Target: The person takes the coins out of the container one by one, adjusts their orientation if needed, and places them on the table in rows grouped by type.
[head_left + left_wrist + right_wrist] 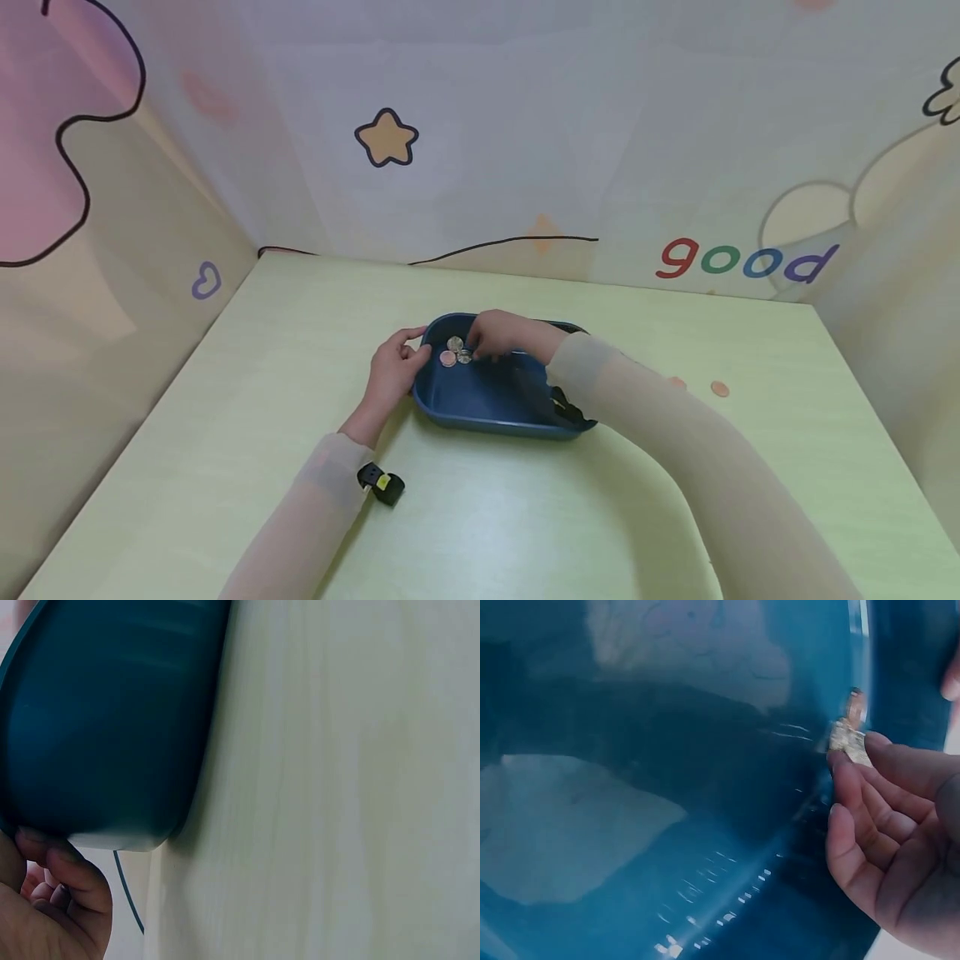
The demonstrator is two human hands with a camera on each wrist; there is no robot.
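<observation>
A dark blue tray point(480, 429) with rounded corners lies on the table. At its left end my left hand point(392, 367) grips the rim; in the left wrist view the fingers point(79, 877) bend against the end wall. My right hand point(498, 333) reaches down inside the tray, palm hidden from above. Its thumb and forefinger point(845, 780) pinch a silver coin point(860, 754) low over the tray floor. Near those fingertips in the tray lie a copper coin point(447, 358) and a silver coin point(455, 343).
To the right of the tray, a copper coin point(720, 388) lies on the pale table point(510, 517), with another coin point(678, 382) partly behind the right sleeve. Printed cloth walls point(487, 150) stand at the back and sides. Each wrist wears a small black camera.
</observation>
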